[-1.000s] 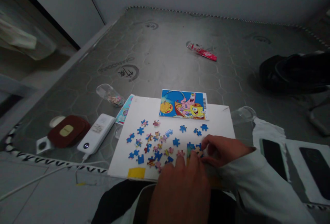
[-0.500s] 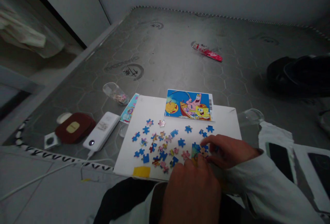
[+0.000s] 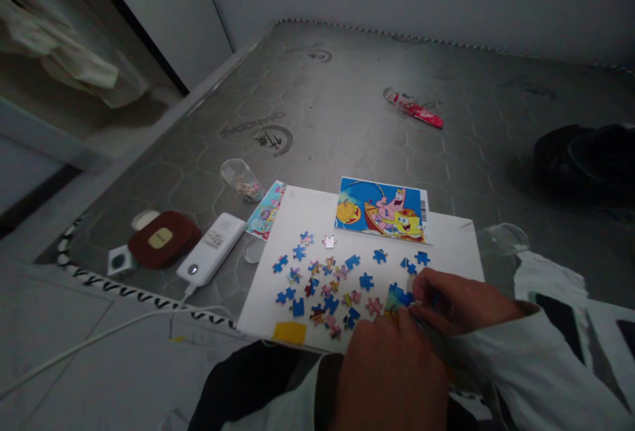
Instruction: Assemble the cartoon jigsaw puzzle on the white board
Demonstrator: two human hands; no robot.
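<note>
A small block of joined jigsaw puzzle pieces (image 3: 397, 297), blue and yellow-green, lies near the front right of a white board (image 3: 310, 209). My left hand (image 3: 394, 368) is closed against its lower edge, fingers together and tips partly hidden by the back of the hand. At its right side my right hand (image 3: 461, 302) pinches a puzzle piece between thumb and forefinger; the fingers mostly cover it. Loose blue and pink puzzle pieces (image 3: 331, 287) are scattered to the left. Behind them lies a cartoon picture card (image 3: 381, 209).
Left of the board are a clear cup (image 3: 242, 180) with pieces inside, a white power bank (image 3: 211, 249) with a cable, and a dark red case (image 3: 165, 239). A red packet (image 3: 414, 110) lies farther back. A clear cup (image 3: 506, 236) stands right, near a dark phone (image 3: 560, 325).
The whole view has shifted, so things appear farther right and slightly lower. My right fingers have drawn together at the joined pieces' right side. My left hand stays against them.
</note>
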